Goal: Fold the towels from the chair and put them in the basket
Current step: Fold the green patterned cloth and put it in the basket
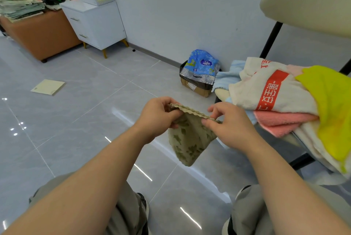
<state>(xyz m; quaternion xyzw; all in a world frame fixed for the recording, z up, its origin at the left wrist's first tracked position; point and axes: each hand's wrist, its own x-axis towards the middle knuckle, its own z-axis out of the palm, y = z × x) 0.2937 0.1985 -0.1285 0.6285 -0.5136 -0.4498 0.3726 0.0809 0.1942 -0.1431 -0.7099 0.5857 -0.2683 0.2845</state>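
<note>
Head view: the left hand (158, 116) and right hand (228, 121) are each pinching the top edge of the folded green towel (190, 136), letting it hang mid-air between them so the edges align; more towels are waiting on the chair (307, 1).

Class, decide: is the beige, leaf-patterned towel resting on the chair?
No: the left hand and right hand pinch the beige leaf-patterned towel by its top edge, so it hangs free.
</note>
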